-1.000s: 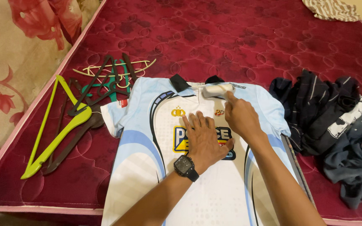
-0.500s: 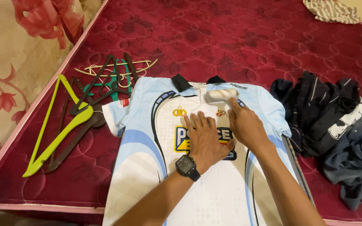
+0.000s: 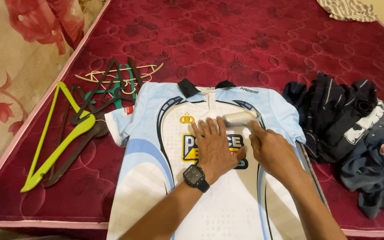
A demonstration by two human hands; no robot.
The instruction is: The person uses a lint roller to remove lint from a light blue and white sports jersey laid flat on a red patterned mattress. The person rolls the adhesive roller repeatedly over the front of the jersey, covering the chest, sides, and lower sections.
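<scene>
Across the whole field lies a dark red quilted mattress, with a floral-patterned cloth beyond its left edge. Spread flat on the mattress, collar away from me, is a white and pale blue jersey with a black collar and a coloured chest panel; it occupies the centre and runs off the lower edge. To the right of the jersey, just beside its sleeve, sits a heap of dark clothes, navy and grey with white stripes. At the far right corner lies a striped cloth. To the left of the jersey lies a cluster of hangers, brown, green and pale wire, with a lime green hanger at its left, nearest the mattress edge. My left hand rests palm down on the chest panel, fingers spread and flat, gripping nothing; a black wristwatch sits on that wrist. My right hand lies just beside it, touching the jersey, fingers extended toward a small pale cylindrical object that lies on the jersey's upper chest; the fingertips meet its near end, and the hand is not closed around it.
</scene>
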